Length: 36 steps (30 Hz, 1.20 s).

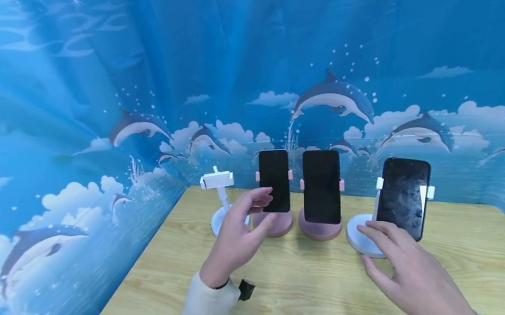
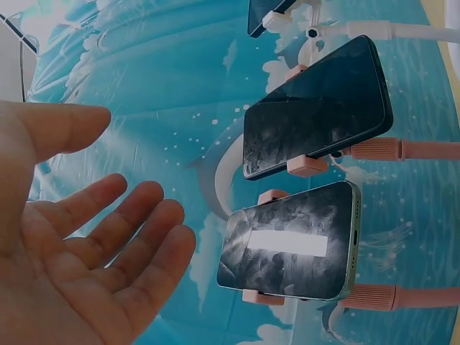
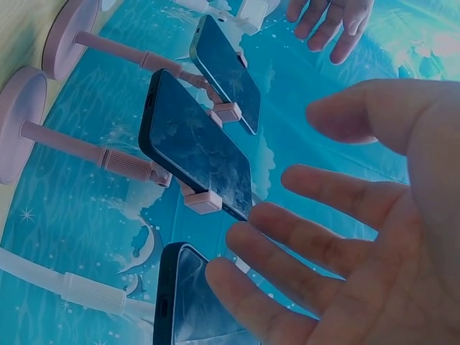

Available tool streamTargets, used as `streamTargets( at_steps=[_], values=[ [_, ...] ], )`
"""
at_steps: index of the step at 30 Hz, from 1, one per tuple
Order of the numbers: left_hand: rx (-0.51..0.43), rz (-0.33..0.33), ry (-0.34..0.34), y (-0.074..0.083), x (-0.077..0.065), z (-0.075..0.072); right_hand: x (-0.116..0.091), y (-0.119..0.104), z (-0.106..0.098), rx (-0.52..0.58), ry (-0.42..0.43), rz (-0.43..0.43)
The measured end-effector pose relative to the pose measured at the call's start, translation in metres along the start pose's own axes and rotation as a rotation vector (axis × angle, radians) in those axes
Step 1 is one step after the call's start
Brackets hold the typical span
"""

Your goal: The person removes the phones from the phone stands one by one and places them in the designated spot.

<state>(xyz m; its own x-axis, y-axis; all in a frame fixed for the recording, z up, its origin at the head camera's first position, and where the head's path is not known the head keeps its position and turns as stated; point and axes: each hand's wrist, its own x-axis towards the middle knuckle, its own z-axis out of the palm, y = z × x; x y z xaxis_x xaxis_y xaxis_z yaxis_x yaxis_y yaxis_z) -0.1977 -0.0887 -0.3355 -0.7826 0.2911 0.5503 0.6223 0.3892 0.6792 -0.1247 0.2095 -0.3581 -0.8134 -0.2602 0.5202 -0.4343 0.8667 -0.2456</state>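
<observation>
On the worktop [image 1: 301,306], three phones [image 1: 322,186] sit clamped in white and pink stands [image 1: 322,230]. Left grip [image 1: 242,231] loosely spread near the leftmost phone [image 1: 275,175], right grip [image 1: 415,280] likewise by the rightmost one [image 1: 403,196] (both holding nothing).

Three phones [image 1: 322,185], two pink phone stands [image 1: 320,231], two white phone stands [image 1: 360,235], one wooden table [image 1: 303,286]

The three black rectangular phones [image 1: 278,178] [image 1: 322,186] [image 1: 403,196] have glossy, smudged, glass-like screens. The round-based pink plastic stands [image 1: 280,224] [image 1: 320,230], ribbed at the collars [image 2: 377,149], and white plastic stands [image 1: 216,222] [image 1: 360,236] look matt. The pale yellow wood-grained table [image 1: 304,281] shines faintly; the blue dolphin-printed cloth backdrop [image 1: 245,49] looks creased.
</observation>
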Motion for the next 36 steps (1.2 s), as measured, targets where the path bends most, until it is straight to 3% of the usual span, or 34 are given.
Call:
streamTargets(
  at_steps=[9, 17, 27, 30, 34, 36],
  values=[
    [0.022, -0.034, 0.024, -0.004, 0.002, -0.004, -0.001, 0.000, -0.001, -0.010, 0.002, -0.005],
    [-0.040, -0.106, 0.037, -0.015, 0.008, -0.001, -0.001, 0.001, -0.002, -0.012, -0.010, -0.003],
    [-0.108, -0.211, 0.203, -0.044, 0.017, 0.011, 0.000, 0.001, 0.000, -0.002, -0.037, 0.000],
    [-0.130, -0.287, 0.171, -0.050, 0.018, 0.012, 0.000, 0.001, 0.001, 0.003, -0.055, 0.007],
    [-0.122, -0.403, 0.031, -0.055, 0.016, 0.013, 0.000, 0.000, 0.002, 0.002, -0.075, 0.018],
    [-0.121, -0.423, -0.043, -0.056, 0.016, 0.013, -0.001, 0.001, 0.002, 0.004, -0.087, 0.024]
  ],
)
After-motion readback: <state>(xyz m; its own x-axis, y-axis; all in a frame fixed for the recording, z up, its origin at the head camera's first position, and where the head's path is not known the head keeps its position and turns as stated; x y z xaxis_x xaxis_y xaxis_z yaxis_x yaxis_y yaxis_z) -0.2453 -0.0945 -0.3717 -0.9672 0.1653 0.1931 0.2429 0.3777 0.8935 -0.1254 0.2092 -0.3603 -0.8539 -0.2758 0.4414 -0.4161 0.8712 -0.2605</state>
